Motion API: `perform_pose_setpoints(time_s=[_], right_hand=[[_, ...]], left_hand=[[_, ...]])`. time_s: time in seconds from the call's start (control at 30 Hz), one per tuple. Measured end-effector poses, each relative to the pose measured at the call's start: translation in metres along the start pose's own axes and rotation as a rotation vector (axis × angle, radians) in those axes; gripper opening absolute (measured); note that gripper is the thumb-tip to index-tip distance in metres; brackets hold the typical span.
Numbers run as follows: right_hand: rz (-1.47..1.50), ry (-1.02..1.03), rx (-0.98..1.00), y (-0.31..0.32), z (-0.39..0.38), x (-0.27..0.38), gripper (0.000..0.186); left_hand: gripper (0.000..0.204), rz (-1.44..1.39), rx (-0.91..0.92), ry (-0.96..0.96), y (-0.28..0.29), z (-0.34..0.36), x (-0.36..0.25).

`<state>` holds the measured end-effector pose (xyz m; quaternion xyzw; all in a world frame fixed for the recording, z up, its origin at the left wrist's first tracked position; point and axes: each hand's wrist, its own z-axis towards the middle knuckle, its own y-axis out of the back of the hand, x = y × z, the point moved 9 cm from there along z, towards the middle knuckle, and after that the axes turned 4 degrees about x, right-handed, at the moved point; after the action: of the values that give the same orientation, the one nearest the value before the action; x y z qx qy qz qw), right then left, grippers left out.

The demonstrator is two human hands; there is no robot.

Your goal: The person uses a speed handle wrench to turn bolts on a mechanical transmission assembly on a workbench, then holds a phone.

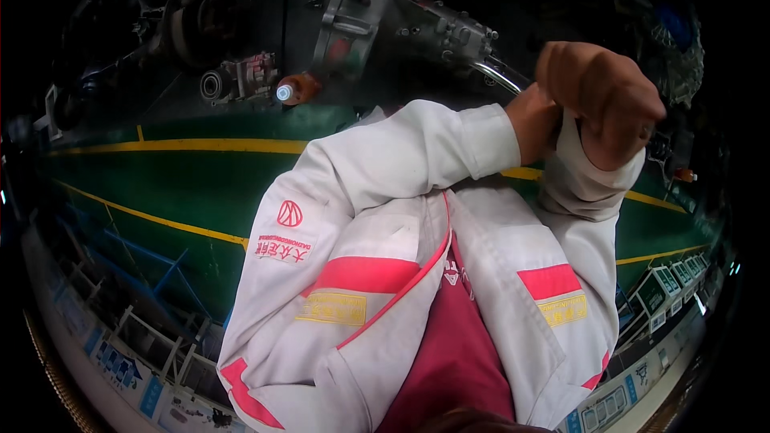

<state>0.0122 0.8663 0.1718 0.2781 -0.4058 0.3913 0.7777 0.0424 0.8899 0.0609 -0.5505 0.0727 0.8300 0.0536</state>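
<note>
My left forearm reaches across my body, and my left hand shows mainly at the wrist. The overlapping hands hide its fingers. My right hand is curled into a fist at the upper right, against or over the left one. What it grips, if anything, is hidden. A shiny metal rod runs toward the hands from a grey metal gearbox, its end out of sight behind the left wrist. Left of the gearbox is a wide bell-shaped housing.
An orange-brown bottle with a pale cap lies near a small metal gear unit. A dark round part sits farther left. The green floor carries yellow lines. Blue metal frames stand at lower left.
</note>
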Motion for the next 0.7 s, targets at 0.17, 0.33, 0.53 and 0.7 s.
perform_pose_setpoints(time_s=[0.17,0.33,0.53,0.7], right_hand=[[0.092,-0.128,-0.092,0.014,-0.022,-0.012,0.054],[0.078,-0.089,-0.178,0.019,-0.038,-0.019,0.05],[0.086,0.008,-0.185,0.022,-0.041,-0.024,0.047],[0.042,-0.048,-0.216,0.035,-0.04,-0.035,0.052]], left_hand=[[0.017,-0.082,0.067,0.035,-0.034,-0.018,0.019],[0.02,0.022,0.203,0.031,-0.047,-0.025,0.032],[0.02,0.127,0.156,0.014,-0.03,-0.025,0.03],[0.024,0.1,0.217,0.114,-0.023,-0.027,0.035]])
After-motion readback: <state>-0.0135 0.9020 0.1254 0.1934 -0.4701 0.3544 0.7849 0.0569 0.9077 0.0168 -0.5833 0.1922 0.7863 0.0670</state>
